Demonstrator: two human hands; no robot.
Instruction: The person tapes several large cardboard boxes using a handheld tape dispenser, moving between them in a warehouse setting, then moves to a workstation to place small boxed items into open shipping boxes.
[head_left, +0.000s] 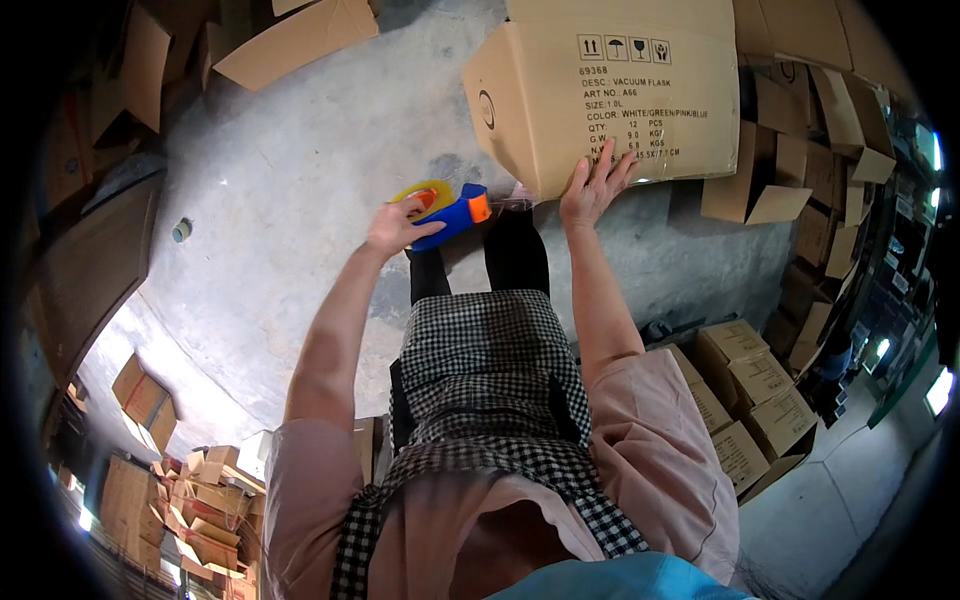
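My left hand (393,229) is closed round a blue and orange tape dispenser (455,220) that carries a roll of yellowish tape. The dispenser's orange end points toward the near left corner of a large brown cardboard box (640,50). A thin clear strip seems to run between them. My right hand (600,186) lies with its fingers stretched out on the box's printed side, close to its near edge. Clear tape shines along that edge. The box's far end is cut off by the top of the view.
Open cardboard boxes (760,190) crowd the right side, and more flaps (300,42) stick out at the upper left. Small closed cartons (750,380) stand beside me at the lower right. A small roll (181,230) lies on the grey concrete floor (270,190). Flattened and opened cartons (205,510) pile up at the lower left.
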